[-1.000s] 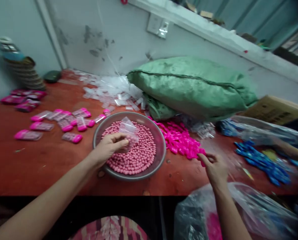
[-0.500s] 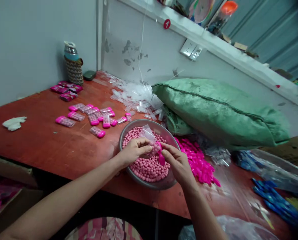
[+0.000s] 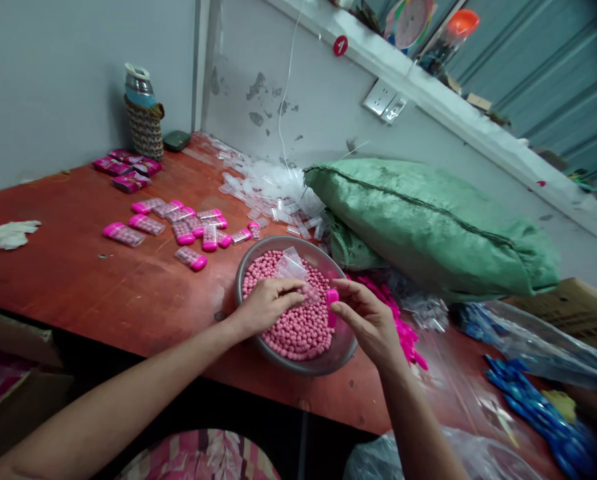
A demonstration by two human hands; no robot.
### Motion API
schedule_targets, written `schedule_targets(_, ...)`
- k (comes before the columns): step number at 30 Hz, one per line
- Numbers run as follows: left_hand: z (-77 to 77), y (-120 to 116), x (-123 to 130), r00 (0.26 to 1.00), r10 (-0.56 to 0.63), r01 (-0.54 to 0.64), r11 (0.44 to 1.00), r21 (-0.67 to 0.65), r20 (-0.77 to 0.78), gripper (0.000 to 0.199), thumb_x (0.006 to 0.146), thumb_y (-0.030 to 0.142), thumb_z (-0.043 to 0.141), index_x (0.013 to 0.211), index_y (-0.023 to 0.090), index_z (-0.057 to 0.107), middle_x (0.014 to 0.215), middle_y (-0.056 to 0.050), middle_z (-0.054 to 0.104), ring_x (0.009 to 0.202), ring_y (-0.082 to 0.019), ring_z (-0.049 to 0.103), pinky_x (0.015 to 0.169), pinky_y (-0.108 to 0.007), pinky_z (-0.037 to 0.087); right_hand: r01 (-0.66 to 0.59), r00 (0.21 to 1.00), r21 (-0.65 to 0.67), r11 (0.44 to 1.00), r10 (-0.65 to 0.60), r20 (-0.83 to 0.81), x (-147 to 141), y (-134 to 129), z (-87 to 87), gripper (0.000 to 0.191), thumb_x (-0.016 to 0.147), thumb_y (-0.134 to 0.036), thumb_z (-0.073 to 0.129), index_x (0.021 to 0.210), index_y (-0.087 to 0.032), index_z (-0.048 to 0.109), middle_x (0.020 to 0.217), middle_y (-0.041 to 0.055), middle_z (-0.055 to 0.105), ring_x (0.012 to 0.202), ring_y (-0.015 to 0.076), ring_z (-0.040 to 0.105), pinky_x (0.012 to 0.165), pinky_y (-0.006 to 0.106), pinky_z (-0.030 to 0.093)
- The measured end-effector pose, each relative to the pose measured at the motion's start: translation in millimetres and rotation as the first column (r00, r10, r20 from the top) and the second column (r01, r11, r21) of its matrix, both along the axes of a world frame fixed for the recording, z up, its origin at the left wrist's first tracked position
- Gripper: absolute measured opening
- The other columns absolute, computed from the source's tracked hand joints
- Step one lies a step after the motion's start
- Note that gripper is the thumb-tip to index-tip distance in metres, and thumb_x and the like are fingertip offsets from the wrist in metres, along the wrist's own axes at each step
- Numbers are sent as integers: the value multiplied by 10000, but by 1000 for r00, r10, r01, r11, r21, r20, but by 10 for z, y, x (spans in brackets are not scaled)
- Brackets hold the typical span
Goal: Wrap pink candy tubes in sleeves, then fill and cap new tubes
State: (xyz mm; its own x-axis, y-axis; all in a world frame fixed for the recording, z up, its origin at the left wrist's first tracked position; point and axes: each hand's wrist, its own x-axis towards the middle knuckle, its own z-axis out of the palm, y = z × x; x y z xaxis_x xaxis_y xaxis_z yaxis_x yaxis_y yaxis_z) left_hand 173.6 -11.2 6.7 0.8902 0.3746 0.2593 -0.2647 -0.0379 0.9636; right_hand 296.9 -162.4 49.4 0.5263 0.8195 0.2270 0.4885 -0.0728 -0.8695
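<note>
A grey metal bowl (image 3: 349,360) full of pink beads (image 3: 298,337) stands at the table's front edge. Over its middle my left hand (image 3: 268,305) pinches a small clear plastic case (image 3: 310,293) with pink beads in it. My right hand (image 3: 365,317), above the bowl's right side, holds a bright pink cap (image 3: 333,305) between thumb and fingers, apart from the case. A clear flat plastic piece (image 3: 291,264) lies on the beads behind my left hand. Several filled cases with pink caps (image 3: 191,259) lie to the left of the bowl.
A big green sack (image 3: 428,220) lies behind the bowl, with a heap of clear plastic pieces (image 3: 273,190) to its left. Loose pink caps (image 3: 403,333) lie right of the bowl. Blue gloves (image 3: 533,400) lie far right. A bottle in a woven cover (image 3: 145,127) stands back left.
My right hand has drawn the pink cap away from the clear case, slightly to the right. My left hand still holds the case over the bowl. The view has shifted a little.
</note>
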Motion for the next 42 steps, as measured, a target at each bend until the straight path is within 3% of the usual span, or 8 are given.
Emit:
schedule_targets(4, -4, -3, -14, 999, 39, -37, 992, 117, -16, 251, 772, 261, 565, 968, 151, 675, 975, -73, 683, 898, -193, 612, 823, -298, 457, -39, 938, -13, 999, 42, 344, -50, 60, -40, 227, 781, -277, 601, 1005, -243, 592, 879, 40, 607, 785, 180, 566, 730, 325, 466)
schedule_targets(7, -9, -6, -14, 999, 45, -41, 993, 111, -30, 261, 761, 249, 574, 983, 154, 673, 968, -70, 689, 894, -195, 622, 822, -301, 466, -34, 891, 15, 999, 24, 453, -74, 76, -82, 192, 797, -258, 580, 988, -245, 590, 838, 33, 598, 769, 178, 557, 713, 320, 456)
schedule_targets(13, 5, -28, -8, 1000, -20, 20, 1000, 14, -16, 268, 778, 268, 553, 993, 160, 671, 962, -61, 690, 896, -198, 625, 804, -301, 484, 42, 896, 86, 995, -76, 437, -102, 50, -115, 205, 810, -256, 563, 1015, -247, 561, 861, 34, 585, 798, 183, 559, 719, 313, 448)
schedule_targets(21, 13, -32, -64, 992, 128, -127, 971, 200, 6, 230, 784, 237, 552, 964, 176, 682, 926, -51, 699, 839, -181, 633, 766, -267, 469, -36, 906, 20, 999, 24, 422, -135, 145, -174, 154, 818, -247, 552, 971, -235, 567, 838, 38, 591, 778, 183, 565, 705, 314, 457)
schedule_targets(26, -4, -61, -107, 988, 150, -155, 910, 384, 43, 213, 816, 243, 518, 941, 191, 682, 896, -38, 701, 810, -159, 632, 740, -237, 451, -124, 856, 12, 992, 101, 508, -170, 99, -146, 166, 820, -179, 532, 978, -227, 547, 802, 39, 575, 730, 173, 540, 662, 300, 448)
schedule_targets(30, -28, -84, -120, 988, 141, -150, 850, 504, 58, 212, 834, 238, 494, 920, 187, 680, 832, -35, 700, 746, -143, 630, 705, -231, 446, -128, 876, -25, 992, 124, 467, -160, 22, -219, 143, 823, -189, 532, 964, -215, 544, 796, 36, 563, 726, 166, 540, 667, 297, 450)
schedule_targets(35, -49, -85, -115, 986, 142, -168, 826, 539, 90, 190, 828, 218, 504, 895, 183, 679, 821, -26, 699, 730, -133, 633, 688, -223, 454, -108, 872, 33, 994, 78, 484, -181, -5, -297, 184, 816, -161, 542, 992, -214, 537, 825, 38, 569, 748, 162, 552, 679, 293, 455)
schedule_targets(42, -45, -83, -122, 975, 178, -224, 806, 547, 136, 199, 837, 248, 493, 901, 184, 670, 820, -29, 700, 728, -133, 635, 693, -221, 457, -88, 872, 65, 994, 45, 487, -197, 34, -263, 171, 806, -149, 554, 965, -209, 550, 813, 34, 565, 738, 154, 550, 669, 285, 455)
